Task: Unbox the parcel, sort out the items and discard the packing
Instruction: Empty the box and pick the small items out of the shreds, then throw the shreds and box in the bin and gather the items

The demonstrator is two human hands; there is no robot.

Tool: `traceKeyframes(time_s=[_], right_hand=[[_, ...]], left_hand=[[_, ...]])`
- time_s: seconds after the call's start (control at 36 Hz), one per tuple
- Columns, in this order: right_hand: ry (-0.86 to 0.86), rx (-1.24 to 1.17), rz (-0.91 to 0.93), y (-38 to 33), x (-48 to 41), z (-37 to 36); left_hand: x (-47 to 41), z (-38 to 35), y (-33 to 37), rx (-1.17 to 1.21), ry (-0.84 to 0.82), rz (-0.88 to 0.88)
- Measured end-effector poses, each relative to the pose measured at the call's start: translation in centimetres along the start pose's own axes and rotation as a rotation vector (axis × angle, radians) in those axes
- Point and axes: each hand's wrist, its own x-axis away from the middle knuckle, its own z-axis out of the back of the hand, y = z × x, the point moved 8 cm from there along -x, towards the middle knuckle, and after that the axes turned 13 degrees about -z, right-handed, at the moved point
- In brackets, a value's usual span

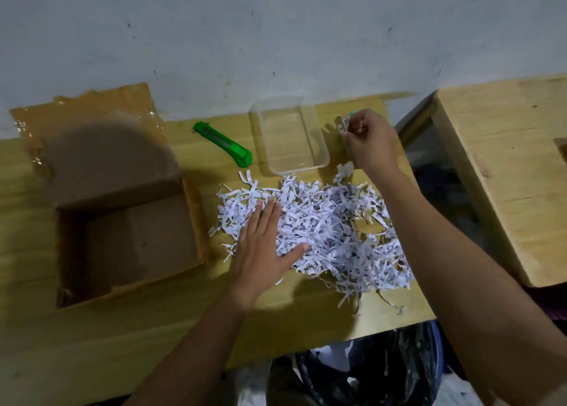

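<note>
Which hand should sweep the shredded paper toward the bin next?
Left. The left hand lies flat on the shredded paper; the right hand is busy gripping a small item.

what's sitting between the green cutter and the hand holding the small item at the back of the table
In the head view, a clear plastic tray stands, empty, between the green cutter and the right hand, which is closed on a small item.
</note>
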Motion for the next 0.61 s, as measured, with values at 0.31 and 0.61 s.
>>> traceKeyframes(time_s=[0.31,0.61], right_hand=[[-0.089,0.134,0.156,-1.8,-1.0,-3.7],[-0.111,0.123,0.194,1.6,3.6,-2.1]], left_hand=[[0.1,1.8,0.3,0.169,0.247,-0.082],[0.7,4.8,-0.2,0.005,0.483,-0.075]])
